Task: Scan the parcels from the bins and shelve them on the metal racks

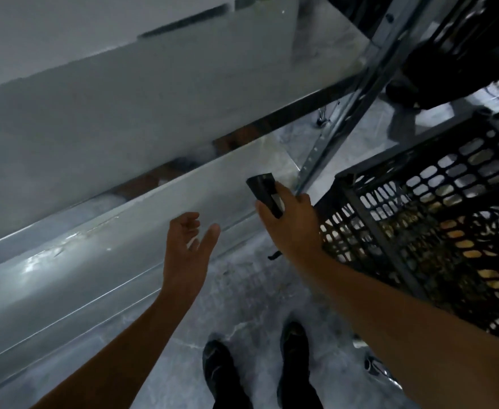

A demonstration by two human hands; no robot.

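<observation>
Head view: right hand point(292, 227) grips scanner point(261, 188) aimed at rack point(142, 214); left hand point(186, 250) loosely spread.

I'm looking down at a grey marbled floor point(248, 293) with a pale crack near two black shoes point(217, 370) set side by side, and dark trouser legs point(233, 401) at the bottom edge. A small black scrap point(274, 255) lies farther ahead. Right of the shoes sits a shiny metal piece point(375, 366) I can't identify.

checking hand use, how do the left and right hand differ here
The left hand holds nothing, fingers loosely curled; the right hand grips a dark handheld scanner. The left hand hangs before the metal shelf; the right hand is beside the black crate. Both reach forward, bare-armed.
</observation>
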